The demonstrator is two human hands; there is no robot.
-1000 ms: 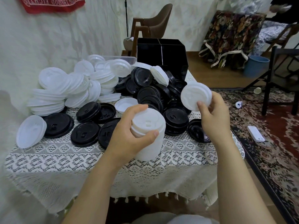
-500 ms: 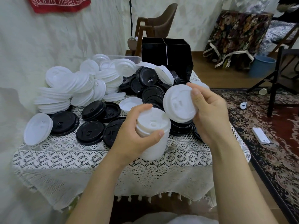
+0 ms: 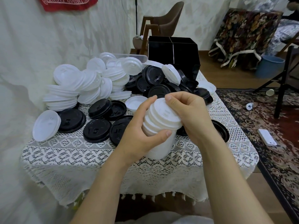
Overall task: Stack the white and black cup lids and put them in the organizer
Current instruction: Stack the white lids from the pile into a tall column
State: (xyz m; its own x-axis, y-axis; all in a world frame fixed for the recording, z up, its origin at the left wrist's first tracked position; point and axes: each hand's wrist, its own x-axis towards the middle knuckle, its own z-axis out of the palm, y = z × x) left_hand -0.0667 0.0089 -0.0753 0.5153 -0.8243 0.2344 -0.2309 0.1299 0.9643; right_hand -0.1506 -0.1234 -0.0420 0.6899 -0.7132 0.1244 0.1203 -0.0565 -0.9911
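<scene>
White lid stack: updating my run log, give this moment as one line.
stacking | left hand grips white lid stack | right hand holds top lid | organizer untouched

Small table under a white lace cloth, fringe hanging off the near edge. Heaped on the far left: white lids in slumped, leaning stacks. Just in front, flat black lids overlapping one another, with a single white lid propped on the leftmost. One upturned white lid beside them. Mid-back, a pile of black lids. At the far edge, a black organizer with four compartments, a clear plastic tub to its left. Near the middle, a tilted stack of white lids with its foot at the cloth; resting or lifted, unclear.
</scene>
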